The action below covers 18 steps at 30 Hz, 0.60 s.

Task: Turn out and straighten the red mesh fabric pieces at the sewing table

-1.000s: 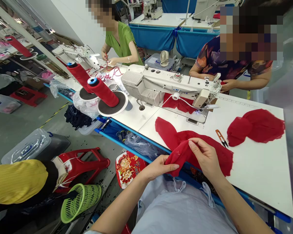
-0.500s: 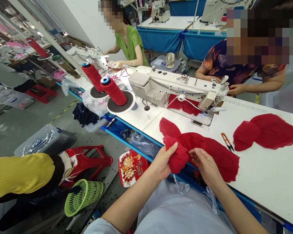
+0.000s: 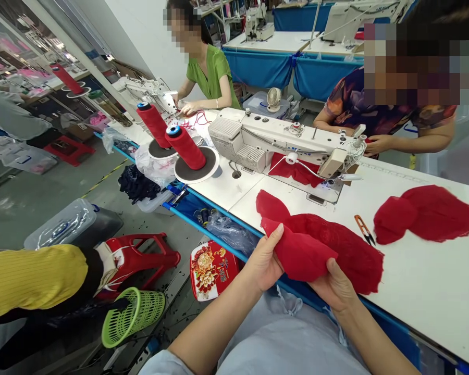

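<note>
Between my two hands, at the table's front edge, a red fabric piece (image 3: 300, 252) is spread out. My left hand (image 3: 266, 260) grips its left end, thumb on top. At its right end my right hand (image 3: 336, 286) pinches the cloth, with the fingers underneath. Just behind lies more red fabric (image 3: 344, 250) on the white table (image 3: 426, 291); whether it joins the piece I hold, I cannot tell. Orange-handled thread snips (image 3: 363, 229) rest to the right of it. Farther right is another red fabric piece (image 3: 426, 213).
A white sewing machine (image 3: 281, 140) stands behind my hands, with red cloth (image 3: 295, 169) under its arm. Red thread cones (image 3: 185, 148) stand at the left. Two co-workers sit across the table. A blue cloth trough (image 3: 195, 208) runs along the front edge; a red stool (image 3: 140, 260) is at left.
My right hand has taken hold of the fabric's right end. The piece, bunched up in my left hand before, is now stretched out to the right.
</note>
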Available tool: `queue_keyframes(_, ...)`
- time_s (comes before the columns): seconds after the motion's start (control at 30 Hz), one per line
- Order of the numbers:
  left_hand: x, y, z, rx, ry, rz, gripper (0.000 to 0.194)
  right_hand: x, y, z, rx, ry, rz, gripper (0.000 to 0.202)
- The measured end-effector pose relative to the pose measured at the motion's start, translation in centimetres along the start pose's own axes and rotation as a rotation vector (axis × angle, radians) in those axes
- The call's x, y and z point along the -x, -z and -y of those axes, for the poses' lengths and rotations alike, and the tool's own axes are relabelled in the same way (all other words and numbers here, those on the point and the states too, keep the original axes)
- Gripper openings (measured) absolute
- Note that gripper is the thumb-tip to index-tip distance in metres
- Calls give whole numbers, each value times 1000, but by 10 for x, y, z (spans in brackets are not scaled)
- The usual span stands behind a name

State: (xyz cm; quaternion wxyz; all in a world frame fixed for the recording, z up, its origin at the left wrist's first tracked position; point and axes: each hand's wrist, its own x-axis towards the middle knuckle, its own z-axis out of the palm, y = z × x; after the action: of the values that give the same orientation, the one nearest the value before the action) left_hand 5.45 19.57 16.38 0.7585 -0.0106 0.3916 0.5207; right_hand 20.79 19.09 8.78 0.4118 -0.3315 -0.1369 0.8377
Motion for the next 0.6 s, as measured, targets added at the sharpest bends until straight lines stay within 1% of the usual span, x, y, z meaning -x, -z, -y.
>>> queue_keyframes(0.07, -3, 2, 0, 50, 119, -31, 28, 4, -2, 2, 57, -15, 26, 59)
queue_keyframes(0.1, -5, 2, 0, 59, 139, -52, 24, 6, -4, 3, 88, -15, 32, 59)
queue_keyframes(0.17, -8, 4, 0, 50, 88, -79, 17, 9, -9, 7, 160, -3, 21, 54)
queue_keyframes(0.23, -11, 6, 0, 36, 34, -85, 14, 11, -15, 11, 227, 19, -1, 44)
queue_keyframes(0.27, -13, 8, -1, 34, 54, -79, 15, 12, -16, 13, 249, 32, -7, 39)
queue_keyframes(0.3, -15, 11, -1, 36, 112, -71, 19, 13, -17, 14, 260, 42, -10, 35)
queue_keyframes(0.33, -17, 13, -1, 42, 199, -59, 26, 14, -17, 14, 266, 49, -7, 34)
queue_keyframes(0.4, -22, 18, 0, 54, 356, -35, 38, 15, -15, 12, 285, 59, -7, 35)
queue_keyframes(0.43, -24, 20, 0, 54, 388, -27, 41, 16, -13, 11, 305, 66, -12, 37)
queue_keyframes(0.47, -26, 21, 1, 49, 382, -27, 39, 16, -12, 10, 331, 74, -18, 39)
queue_keyframes(0.5, -27, 21, 1, 41, 344, -32, 35, 16, -11, 8, 356, 91, -25, 40)
queue_keyframes(0.6, -28, 19, 1, -3, 164, -47, 20, 15, -15, 7, 387, 96, -20, 38)
